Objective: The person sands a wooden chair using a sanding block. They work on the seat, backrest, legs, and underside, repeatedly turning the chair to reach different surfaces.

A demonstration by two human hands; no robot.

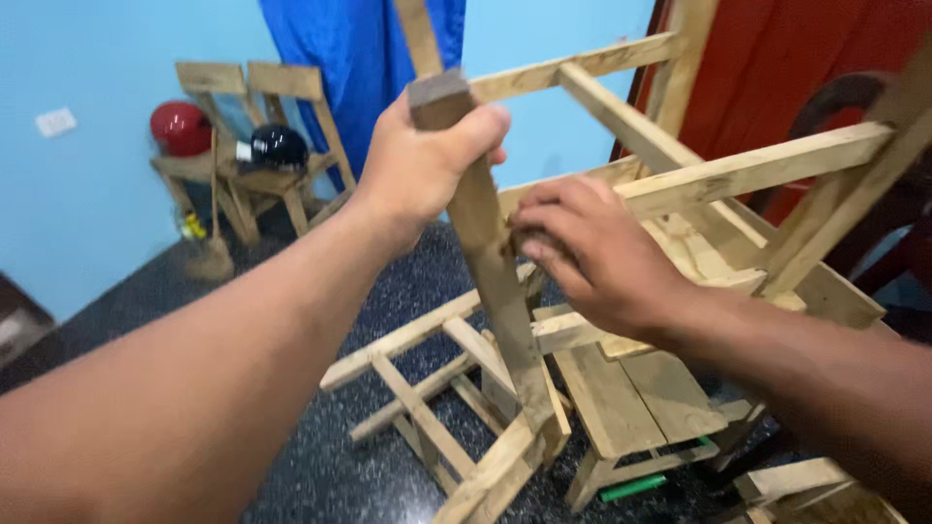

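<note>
While the left hand [427, 160] grips the wooden leg's [495, 272] top, the right hand [592, 252] presses flat beside it.

At ten o'clock, two wooden chairs [254, 146] stand against the light blue wall [87, 194], with a red helmet [181, 126] and a black helmet [279, 146] resting on them. A blue curtain [349, 58] hangs at twelve o'clock, a red curtain [806, 58] at one o'clock. The floor [320, 466] is dark and speckled.
</note>
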